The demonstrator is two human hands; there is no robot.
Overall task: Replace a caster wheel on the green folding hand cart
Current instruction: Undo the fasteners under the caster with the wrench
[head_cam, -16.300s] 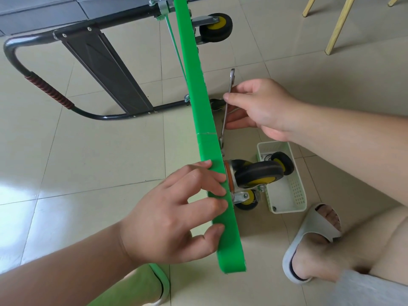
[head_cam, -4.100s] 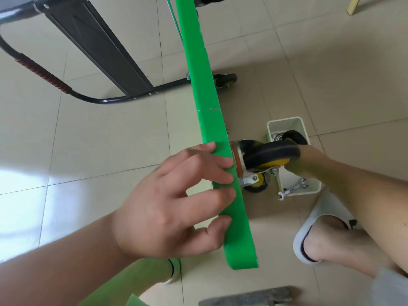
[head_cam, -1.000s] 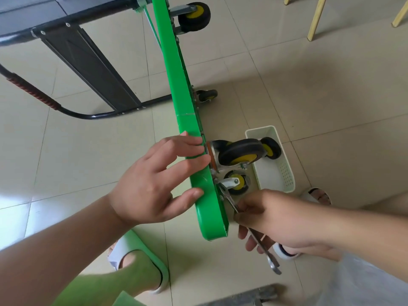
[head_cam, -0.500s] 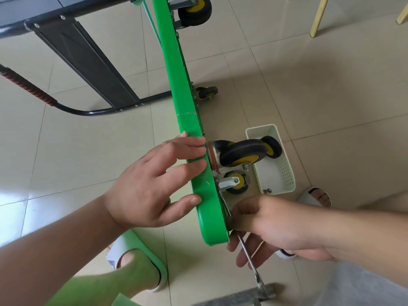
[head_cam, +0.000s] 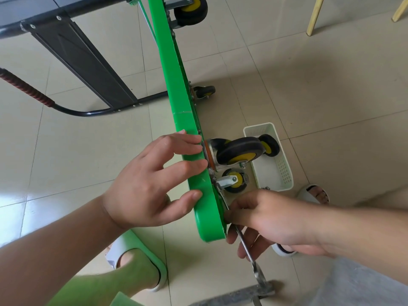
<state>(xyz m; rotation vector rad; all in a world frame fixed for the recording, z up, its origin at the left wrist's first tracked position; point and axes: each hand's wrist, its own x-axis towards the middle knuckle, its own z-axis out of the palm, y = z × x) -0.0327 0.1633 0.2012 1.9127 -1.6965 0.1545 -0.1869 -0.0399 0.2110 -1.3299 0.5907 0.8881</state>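
- While the green cart deck stands on edge on the tiled floor, the step in hand is judged to be fastener work at the mounting plate of the caster wheel, done with a wrench. Loosening or tightening cannot be told.
- The wrench's working end is hidden behind the deck edge and the fingers, so seating on a fastener cannot be confirmed.
- Next move, as judged: a short swing of the wrench close to the underside, with the deck braced so it is not tipped.
- Left hand: fingers spread and nearly straight, laid across the deck's upper edge just beside the caster. Nothing is gripped; the deck is only steadied.
- Right hand: curled round the wrench shank, held against the deck's underside below the caster. The free end points down toward the floor.
- The 2 hands are kept apart, 1 on each side of the deck.
- 1 loose wheel is seen in the white basket near the caster.
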